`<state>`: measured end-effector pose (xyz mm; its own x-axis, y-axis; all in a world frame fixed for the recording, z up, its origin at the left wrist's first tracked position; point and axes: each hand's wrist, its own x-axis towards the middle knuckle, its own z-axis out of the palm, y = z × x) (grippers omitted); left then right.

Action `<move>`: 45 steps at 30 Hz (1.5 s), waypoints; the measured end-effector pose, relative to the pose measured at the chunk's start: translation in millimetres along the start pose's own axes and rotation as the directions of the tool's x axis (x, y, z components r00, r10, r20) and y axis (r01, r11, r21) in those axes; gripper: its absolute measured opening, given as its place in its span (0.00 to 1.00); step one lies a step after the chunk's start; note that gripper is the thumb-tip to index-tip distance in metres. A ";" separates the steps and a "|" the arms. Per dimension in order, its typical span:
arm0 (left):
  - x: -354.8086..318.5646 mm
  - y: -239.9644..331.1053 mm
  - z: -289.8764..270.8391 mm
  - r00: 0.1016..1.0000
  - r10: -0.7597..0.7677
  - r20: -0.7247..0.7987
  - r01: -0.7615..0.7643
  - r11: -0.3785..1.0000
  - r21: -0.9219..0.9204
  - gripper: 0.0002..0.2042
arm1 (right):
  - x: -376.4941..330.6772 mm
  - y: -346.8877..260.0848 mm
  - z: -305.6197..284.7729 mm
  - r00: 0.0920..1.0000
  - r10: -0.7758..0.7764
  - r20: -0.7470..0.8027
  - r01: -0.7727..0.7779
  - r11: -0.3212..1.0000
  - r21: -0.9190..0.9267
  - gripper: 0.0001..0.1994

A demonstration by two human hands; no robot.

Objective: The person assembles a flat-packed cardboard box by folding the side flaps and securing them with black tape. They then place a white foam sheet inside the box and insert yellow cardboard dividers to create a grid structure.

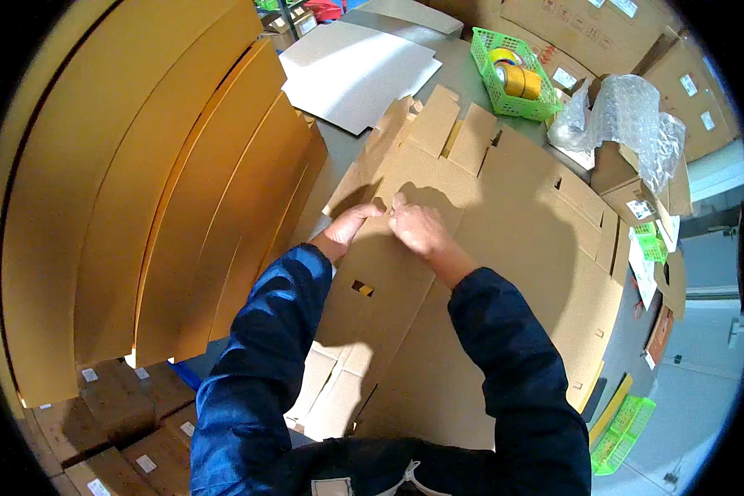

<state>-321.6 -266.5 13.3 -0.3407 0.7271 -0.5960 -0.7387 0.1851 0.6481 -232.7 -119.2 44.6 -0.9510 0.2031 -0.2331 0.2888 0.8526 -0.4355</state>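
Observation:
A large brown die-cut cardboard sheet (pixel 512 240) lies flat on the grey table before me, with slots, small cutouts and fold lines. My left hand (pixel 351 227) is closed at the long left flap of this sheet, thumb pointing right. Close beside it, my right hand (pixel 420 225) has its fingers curled and pinched together on the same flap. The fingertips of both hands nearly meet there, and the exact spot they pinch is partly hidden. Nearer to me, a small rectangular cutout (pixel 362 288) shows in the flap.
Tall brown cardboard panels (pixel 198 182) stand at the left above stacked boxes (pixel 128 405). White sheets (pixel 355 70) lie at the back. A green basket (pixel 517 103) holds tape rolls (pixel 518 81). Bubble wrap (pixel 628 120) sits on an open box at the right; another green basket (pixel 624 434) is lower right.

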 end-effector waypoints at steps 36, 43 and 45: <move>-99.7 -51.0 -14.9 0.995 0.093 -0.020 -0.072 0.873 0.483 0.14 | -84.4 26.5 -1.5 0.952 -0.112 0.283 -0.296 -0.123 0.947 0.05; -108.9 -60.3 -25.5 0.991 0.121 -0.057 -0.119 0.992 0.039 0.14 | -98.1 -4.6 38.6 0.959 -0.118 0.257 -0.128 0.632 0.764 0.05; -110.0 -59.2 -21.9 0.990 0.080 -0.113 -0.072 0.994 0.079 0.14 | -105.7 -20.6 34.2 0.962 -0.268 0.057 0.189 0.798 0.572 0.07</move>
<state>-253.2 -372.0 30.0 -0.4625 0.6603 -0.5917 -0.6643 0.1839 0.7245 -134.3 -174.6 48.5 -0.9858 -0.0605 -0.1568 0.1142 0.4439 -0.8888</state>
